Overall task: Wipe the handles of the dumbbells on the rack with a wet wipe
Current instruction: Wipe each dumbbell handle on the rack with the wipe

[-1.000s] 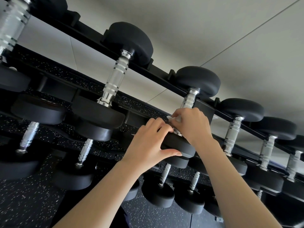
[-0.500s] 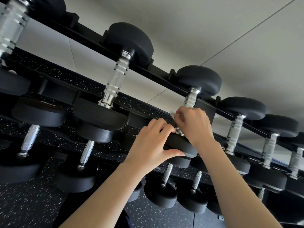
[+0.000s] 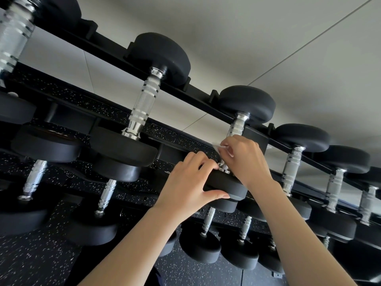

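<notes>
Not much has changed since half a second ago. Our left hand is still in the middle of the frame. Our right hand is still just to the right of it. Both are on the same dumbbell as before. The white wet wipe still peeks out at the top of the right hand, in about the same spot. The whole picture has only wobbled a tiny bit.

The left hand's fingers curl over the top of the dumbbell's near head, and the thumb lies along its side. So this hand grips that round black end. The right hand's fingers are curled around the low part of the shiny handle. The wet wipe is pinched between those fingers and the metal. Only the top part of the handle shows above the hand.

The black rack runs from the upper left of the frame down to the right edge. It holds a top row of dumbbells, each with one black end on the far rail. Our dumbbell is in that row. The left neighbour sits beside it on one side, and the right neighbour on the other. A lower row of dumbbells rests under them, near the bottom of the frame. Behind the rack is a pale wall. A dark speckled floor shows at the lower left.
</notes>
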